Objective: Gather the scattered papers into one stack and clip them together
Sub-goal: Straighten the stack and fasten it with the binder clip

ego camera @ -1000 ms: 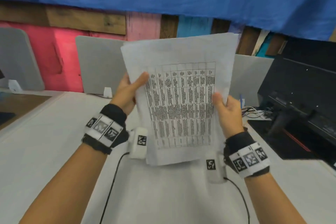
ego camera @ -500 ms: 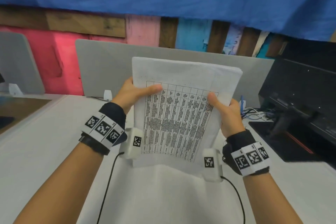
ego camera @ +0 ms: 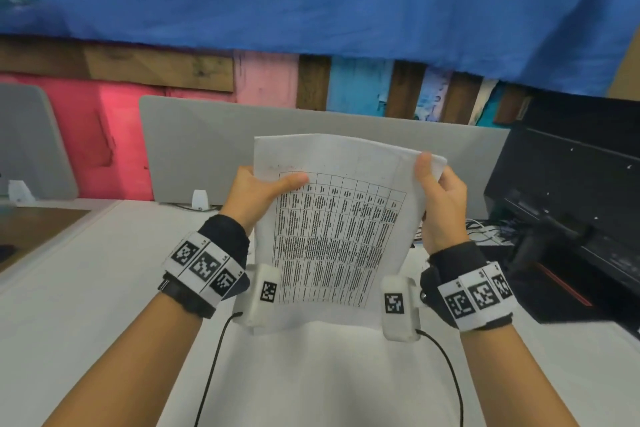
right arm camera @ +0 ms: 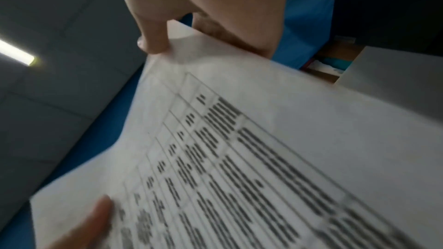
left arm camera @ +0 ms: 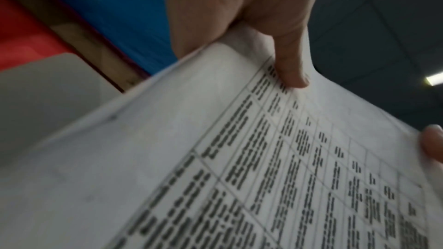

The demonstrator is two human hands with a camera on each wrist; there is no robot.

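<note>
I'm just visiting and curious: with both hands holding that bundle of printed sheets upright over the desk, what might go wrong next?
1. The stack of white printed papers is only pinched at its edges by the left hand and right hand; sheets might slip or fan apart.
2. No clip is visible, so releasing one hand to fetch it could loosen the stack.

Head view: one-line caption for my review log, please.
Both hands, left hand and right hand, hold a stack of papers with a printed table upright above the white desk; no clip visible.
</note>
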